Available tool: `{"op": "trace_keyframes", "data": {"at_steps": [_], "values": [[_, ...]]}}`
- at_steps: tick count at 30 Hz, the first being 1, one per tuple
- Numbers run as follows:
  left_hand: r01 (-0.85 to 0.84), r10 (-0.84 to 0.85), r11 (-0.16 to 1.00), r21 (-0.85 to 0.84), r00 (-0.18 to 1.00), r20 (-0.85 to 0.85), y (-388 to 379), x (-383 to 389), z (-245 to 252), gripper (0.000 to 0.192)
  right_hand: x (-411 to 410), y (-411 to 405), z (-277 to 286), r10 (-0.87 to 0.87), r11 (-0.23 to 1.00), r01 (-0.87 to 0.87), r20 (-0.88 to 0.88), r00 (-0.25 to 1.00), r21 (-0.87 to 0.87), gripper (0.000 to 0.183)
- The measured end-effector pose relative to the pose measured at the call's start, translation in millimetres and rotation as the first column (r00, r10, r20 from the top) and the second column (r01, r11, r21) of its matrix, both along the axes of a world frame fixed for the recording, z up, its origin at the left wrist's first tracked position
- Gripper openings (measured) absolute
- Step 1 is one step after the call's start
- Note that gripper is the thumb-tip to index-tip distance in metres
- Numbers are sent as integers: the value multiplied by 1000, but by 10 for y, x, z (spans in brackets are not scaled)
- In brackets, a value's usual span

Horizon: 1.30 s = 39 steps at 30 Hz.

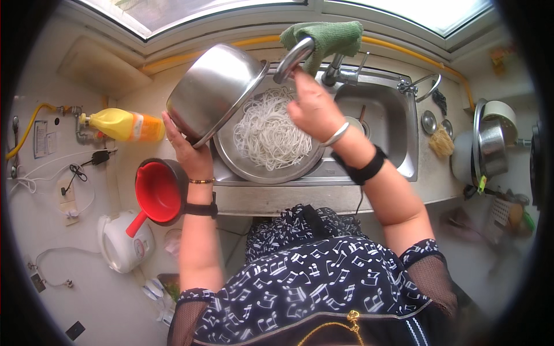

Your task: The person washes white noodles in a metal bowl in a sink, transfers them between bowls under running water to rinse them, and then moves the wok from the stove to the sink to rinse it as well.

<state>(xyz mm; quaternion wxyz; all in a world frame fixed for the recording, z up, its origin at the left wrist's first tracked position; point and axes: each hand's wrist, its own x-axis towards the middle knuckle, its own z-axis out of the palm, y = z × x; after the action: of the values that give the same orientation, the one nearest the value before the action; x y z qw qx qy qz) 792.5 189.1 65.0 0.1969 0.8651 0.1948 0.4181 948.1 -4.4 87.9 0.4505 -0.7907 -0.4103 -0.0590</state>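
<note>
My left hand (190,149) holds a stainless-steel pot (212,86) by its lower left side. The pot is tipped, its mouth turned down and right beside a heap of white noodles (277,129). These noodles lie in a wide round metal basin (242,169), set over the left part of the steel sink (409,129). My right hand (318,108) reaches up to the chrome faucet spout (294,60), fingertips against its end. The spout hides part of the fingers, so their grip is unclear. A green cloth (333,36) drapes over the faucet.
A red-lined ladle (160,186) sits by my left forearm. Left on the counter stands a yellow bottle (125,125); a white rice cooker (125,242) is lower down. In the right sink bowl is a pale bowl (354,124). Stacked pots (491,142) stand far right.
</note>
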Motion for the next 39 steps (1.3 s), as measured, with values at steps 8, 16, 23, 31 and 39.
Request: {"op": "trace_keyframes", "data": {"at_steps": [8,16,23,31,39], "values": [[43,-24,985,-168,993,113,-96,-125,29,78,1089,-905,-269,-257,531,465,388,885,-709,44],[-7,195,287,-958,979,52,41,-425,-266,35,1387,-1099,-391,-188,367,455,415,890,-811,39],[46,170,49,-998,984,54,-35,-465,-249,11,1258,-1122,-370,-203,233,463,423,883,-855,25],[129,194,-42,-991,974,118,285,-264,-190,24,86,-665,-1049,51,641,-280,-324,945,-715,27],[263,204,-296,-918,957,208,802,102,-316,20,3,345,-1879,-548,584,-90,-473,690,-807,97]]}}
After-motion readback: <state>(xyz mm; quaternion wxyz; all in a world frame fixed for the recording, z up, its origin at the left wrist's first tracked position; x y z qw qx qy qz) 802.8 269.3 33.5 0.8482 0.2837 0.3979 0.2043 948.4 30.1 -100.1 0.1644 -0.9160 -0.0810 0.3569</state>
